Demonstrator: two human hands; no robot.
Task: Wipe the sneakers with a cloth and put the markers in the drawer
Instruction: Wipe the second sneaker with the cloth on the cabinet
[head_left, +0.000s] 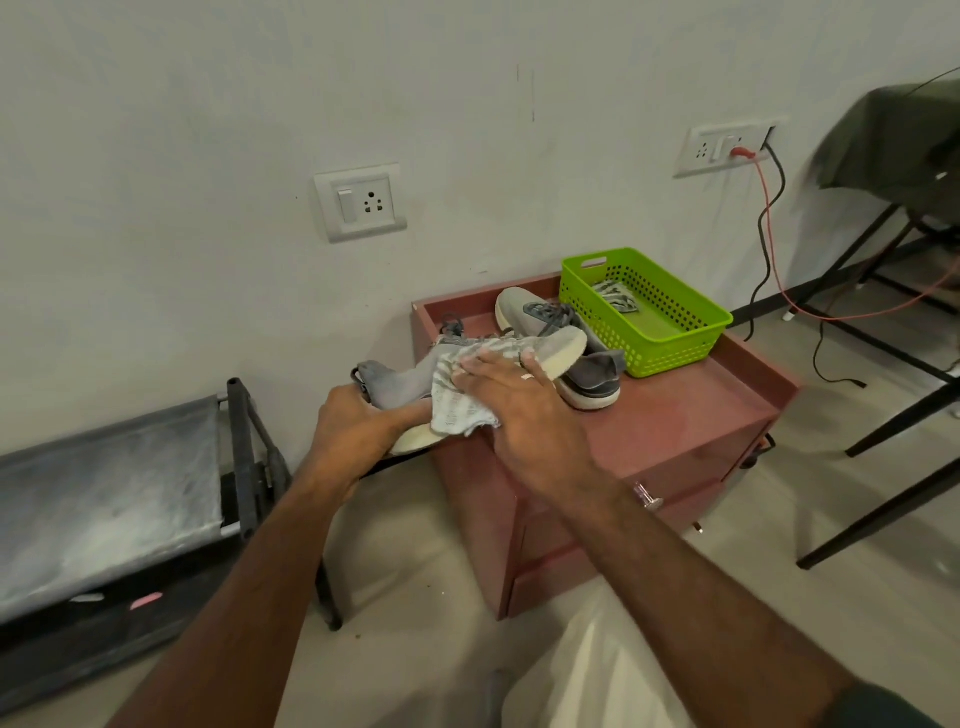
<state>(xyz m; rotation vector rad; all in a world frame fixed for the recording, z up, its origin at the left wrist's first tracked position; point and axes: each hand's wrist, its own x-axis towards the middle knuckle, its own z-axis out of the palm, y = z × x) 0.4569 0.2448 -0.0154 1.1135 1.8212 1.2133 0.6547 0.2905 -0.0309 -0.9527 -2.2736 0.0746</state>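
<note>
A grey sneaker (558, 345) with a cream sole is held on its side over the left edge of the red cabinet (691, 415). My left hand (358, 423) grips its heel end. My right hand (511, 397) presses a white patterned cloth (454, 402) flat against the sneaker's upper with straight fingers. A second grey sneaker (587, 376) lies on the cabinet top behind it. No markers are in view. The cabinet's drawers (680, 480) are closed.
A green perforated basket (670, 343) holding another cloth stands at the cabinet's back right. A low dark rack with a grey fabric shelf (104, 499) stands at the left. A black-legged table and cables (774, 260) are at the right, wall sockets behind.
</note>
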